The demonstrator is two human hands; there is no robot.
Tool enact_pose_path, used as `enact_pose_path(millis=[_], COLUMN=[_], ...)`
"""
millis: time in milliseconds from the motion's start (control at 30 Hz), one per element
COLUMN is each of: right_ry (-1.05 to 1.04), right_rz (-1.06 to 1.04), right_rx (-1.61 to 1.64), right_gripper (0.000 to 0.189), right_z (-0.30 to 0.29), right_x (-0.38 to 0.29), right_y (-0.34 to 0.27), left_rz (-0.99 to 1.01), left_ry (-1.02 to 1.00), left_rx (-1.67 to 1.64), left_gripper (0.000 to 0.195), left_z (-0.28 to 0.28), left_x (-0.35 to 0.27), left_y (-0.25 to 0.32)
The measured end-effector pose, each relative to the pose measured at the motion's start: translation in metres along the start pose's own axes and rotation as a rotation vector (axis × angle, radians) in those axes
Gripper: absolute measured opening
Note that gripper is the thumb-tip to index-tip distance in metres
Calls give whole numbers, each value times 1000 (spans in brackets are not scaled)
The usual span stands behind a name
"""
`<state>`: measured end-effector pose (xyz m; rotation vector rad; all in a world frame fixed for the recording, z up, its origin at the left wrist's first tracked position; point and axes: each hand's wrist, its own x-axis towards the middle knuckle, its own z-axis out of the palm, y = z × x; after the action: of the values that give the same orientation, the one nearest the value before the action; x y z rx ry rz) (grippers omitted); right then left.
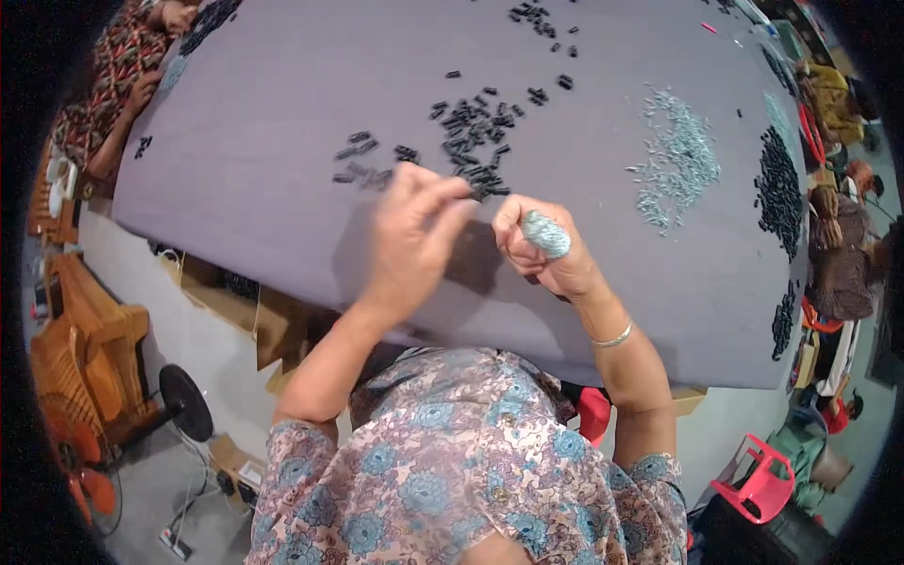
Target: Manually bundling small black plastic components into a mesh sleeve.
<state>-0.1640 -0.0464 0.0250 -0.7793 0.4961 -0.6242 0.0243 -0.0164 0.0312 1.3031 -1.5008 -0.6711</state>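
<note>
My right hand (544, 244) is curled into a fist around a clump of small silvery-blue pieces (546, 234), whose ends show above the fingers. They resemble short metal pins, too small to name surely. Close by on its left is my left hand (420, 236), blurred, thumb and fingertips drawn together. Whether it pinches something cannot be made out. Just beyond both hands, short black cylindrical parts (470, 131) lie scattered on a grey cloth-covered table (282, 127). Some of them are partly hidden behind my left hand. Farther right spreads a loose heap of the same silvery pieces (678, 162).
More black parts (779, 194) are heaped along the table's right edge. At the far left, another person's hand (145, 90) rests by the table edge. A pink plastic chair (759, 480), a wooden chair (99, 332) and a fan (88, 466) stand around the table.
</note>
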Motion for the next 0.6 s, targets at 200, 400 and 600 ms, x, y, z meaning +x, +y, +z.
enact_pose_path(millis=[200,400,600], right_ry=[240,287,766], right_rz=[-234,-348,-453], right_rx=[-342,-539,-700], right_gripper=[23,20,11], right_z=[-10,-10,-25], right_x=[3,3,1], right_y=[5,0,-30], left_rz=[126,335,334], left_ry=[86,-59,-69], left_rx=[401,686,752], left_gripper=[12,15,18], left_z=[-16,-13,-24], left_x=[25,35,40], left_y=[-16,-42,-57])
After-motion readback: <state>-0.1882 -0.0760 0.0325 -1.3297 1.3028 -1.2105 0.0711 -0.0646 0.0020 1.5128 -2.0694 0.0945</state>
